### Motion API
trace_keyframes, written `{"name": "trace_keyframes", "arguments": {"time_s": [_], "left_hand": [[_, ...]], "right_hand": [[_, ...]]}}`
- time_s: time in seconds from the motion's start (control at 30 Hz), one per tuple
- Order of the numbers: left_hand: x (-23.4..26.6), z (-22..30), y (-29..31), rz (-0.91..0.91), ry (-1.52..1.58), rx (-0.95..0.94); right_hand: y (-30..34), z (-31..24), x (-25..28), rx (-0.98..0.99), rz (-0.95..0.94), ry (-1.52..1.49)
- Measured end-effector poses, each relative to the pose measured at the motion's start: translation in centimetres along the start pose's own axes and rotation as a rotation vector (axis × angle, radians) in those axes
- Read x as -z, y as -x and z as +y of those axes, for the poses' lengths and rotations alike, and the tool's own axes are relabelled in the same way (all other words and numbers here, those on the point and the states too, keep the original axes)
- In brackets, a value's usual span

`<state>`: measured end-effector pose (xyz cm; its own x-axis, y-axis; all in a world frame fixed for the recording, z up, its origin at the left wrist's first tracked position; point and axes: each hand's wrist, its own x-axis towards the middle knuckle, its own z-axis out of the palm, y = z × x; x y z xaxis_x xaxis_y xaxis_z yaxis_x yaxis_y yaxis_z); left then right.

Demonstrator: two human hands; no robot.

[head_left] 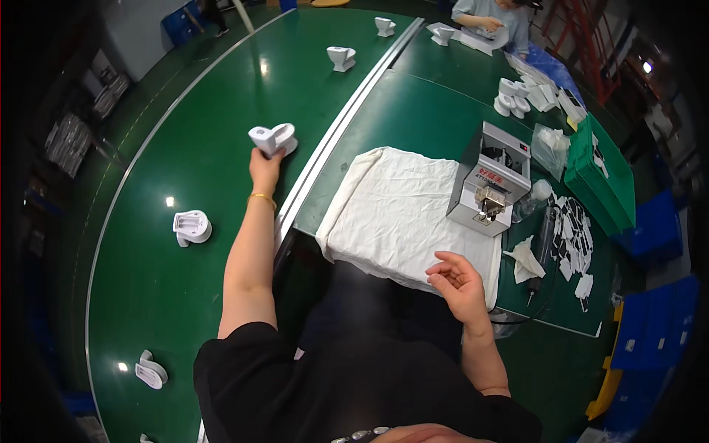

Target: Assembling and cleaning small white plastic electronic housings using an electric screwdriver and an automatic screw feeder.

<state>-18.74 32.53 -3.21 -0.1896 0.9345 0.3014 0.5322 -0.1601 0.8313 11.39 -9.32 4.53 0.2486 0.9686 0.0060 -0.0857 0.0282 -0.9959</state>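
L hand (266, 166): extended far forward-left over green conveyor belt (185, 133), grip clamped on white plastic part (273, 138). Part sits at fingertips, just beyond hand; long axis approx. left-right, boxy end to left, rounded end to right. Whether touching belt or lifted clear: cannot tell. Gold bangle (261, 197) on L wrist.

R hand (458, 280): resting at near edge of white cloth (402, 210) on worktop (436, 103), fingers loosely curled, apart, holding nothing. Well apart from held part; L hand clearly the nearer, already on it.

Counts, white parts on belt:
- 1 in L grip.
- 1 lying at left, near side (191, 227).
- 1 at lower left (151, 370), plus sliver of another at bottom edge, too cut off to be sure.
- 2 farther up belt (341, 57), (384, 26).
- 1 beyond metal divider rail (347, 118), on far worktop (443, 34).

Other items, worktop side:
- 1 grey box-shaped machine (491, 181), just beside cloth, right.
- 1 powered driver w/ cable (543, 247), lying lengthwise toward near edge.
- 1 crumpled wipe (526, 258).
- Scatter of small black-and-white flat pcs (576, 236); count not readable.
- Cluster of white parts (517, 96) farther back; approx. several, not separable.
- 1 green bin (602, 177); blue crates (657, 325) at right.
- 1 clear bag (550, 144).

Second person (491, 18) at far end of worktop, hands on white item.
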Motion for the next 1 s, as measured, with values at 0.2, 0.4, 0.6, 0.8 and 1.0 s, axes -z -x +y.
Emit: {"name": "trace_keyframes", "arguments": {"time_s": [0.2, 0.4, 0.6, 0.8, 1.0], "left_hand": [[1.7, 1.5, -0.7, -0.231, -0.476, -0.313], [23.2, -1.3, 0.6, -0.482, -1.134, -0.066], [26.0, -2.1, -0.4, -0.613, -0.957, -0.200], [25.9, -1.0, 1.3, -0.556, -0.795, 0.048], [23.9, -1.4, 1.2, -0.472, -0.639, 0.044]], "right_hand": [[0.6, 0.5, 1.1, 0.021, 0.109, 0.129], [1.3, 0.6, 1.3, -0.017, 0.076, 0.109], [0.5, 1.4, 1.4, -0.038, 0.075, 0.123], [1.9, 1.1, 3.4, 0.051, 0.136, 0.185], [4.7, -1.1, 16.6, 0.238, 1.024, 0.389]]}}
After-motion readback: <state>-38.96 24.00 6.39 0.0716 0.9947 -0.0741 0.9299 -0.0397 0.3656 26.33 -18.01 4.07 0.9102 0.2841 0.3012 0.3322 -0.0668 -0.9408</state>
